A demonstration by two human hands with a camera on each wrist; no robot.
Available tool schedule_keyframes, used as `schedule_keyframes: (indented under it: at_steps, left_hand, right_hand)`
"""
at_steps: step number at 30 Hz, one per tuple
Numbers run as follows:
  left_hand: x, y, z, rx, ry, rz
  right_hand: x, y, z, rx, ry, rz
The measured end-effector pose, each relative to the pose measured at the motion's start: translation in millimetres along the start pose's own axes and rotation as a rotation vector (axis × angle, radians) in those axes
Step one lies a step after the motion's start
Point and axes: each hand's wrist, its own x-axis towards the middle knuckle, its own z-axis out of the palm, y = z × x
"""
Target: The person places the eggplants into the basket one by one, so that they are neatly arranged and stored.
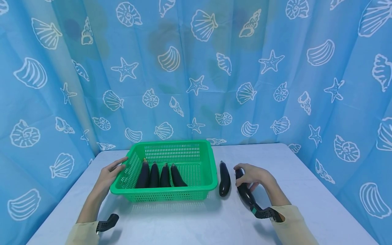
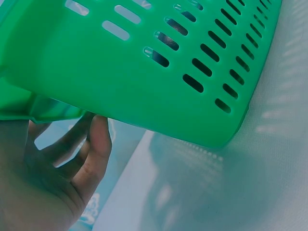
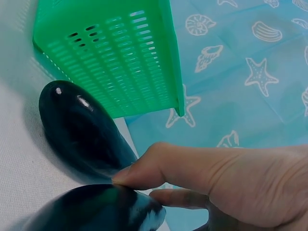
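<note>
At the left rim of a green plastic basket, my left hand touches the side with its fingers. In the left wrist view, fingertips meet the outer wall just under the rim. My right hand holds a dark, glossy eggplant near its upper end, thumb and fingers pinching it. This eggplant lies at a slant, its lower end partly covered by the wrist camera. A second eggplant lies on the table between the basket and that hand. Several eggplants lie side by side inside the basket.
A white cloth covers the table. Behind it and along both sides hangs a blue curtain with white shell and starfish prints. The basket stands left of the table's middle, with its right wall close to the loose eggplant.
</note>
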Motion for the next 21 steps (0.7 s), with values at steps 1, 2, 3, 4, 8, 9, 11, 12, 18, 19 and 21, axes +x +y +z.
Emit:
schedule_keyframes:
  at_steps: [1,2,3,4,8,9,11,12,18,19,21]
  left_hand:
    - [0.0,0.1,0.1,0.0,0.0,-0.001]
    - [0.0,0.3,0.2,0.0,0.0,-0.002]
    - [0.0,0.4,0.3,-0.001,0.0,-0.005]
    - [0.0,0.5,0.4,-0.002,0.001,-0.007]
    - [0.1,0.9,0.6,-0.004,0.002,-0.01]
    - [0.3,1.0,0.6,-0.005,0.002,-0.01]
    - [0.5,0.9,0.7,-0.004,0.004,-0.01]
    - [0.7,0.9,0.7,-0.003,0.005,-0.01]
    - [0.9,0.8,0.7,0.003,0.008,-0.012]
    - [0.7,0.9,0.7,0.003,0.007,-0.013]
    - [0.2,1.0,0.5,0.003,0.005,-0.015]
  right_hand:
    - [-0.1,0.0,-0.1,0.001,0.003,-0.001]
    - [-0.2,-0.1,0.0,0.005,0.006,-0.003]
    - [-0.3,-0.1,-0.3,0.008,0.009,-0.006]
    - [-0.6,-0.4,-0.3,0.012,0.012,-0.007]
    - [-1.3,-1.7,-0.4,0.03,0.018,-0.016]
    - [-1.4,-2.0,-0.5,0.033,0.022,-0.02]
    - [-1.3,-2.5,-0.3,0.033,0.032,-0.028]
    - [-1.0,-2.7,-0.2,0.032,0.038,-0.032]
    - [1.2,-3.4,-0.4,0.024,0.066,-0.036]
    - [1.5,-3.4,-0.3,0.022,0.07,-0.034]
    - [2.0,-3.4,-0.2,0.025,0.077,-0.031]
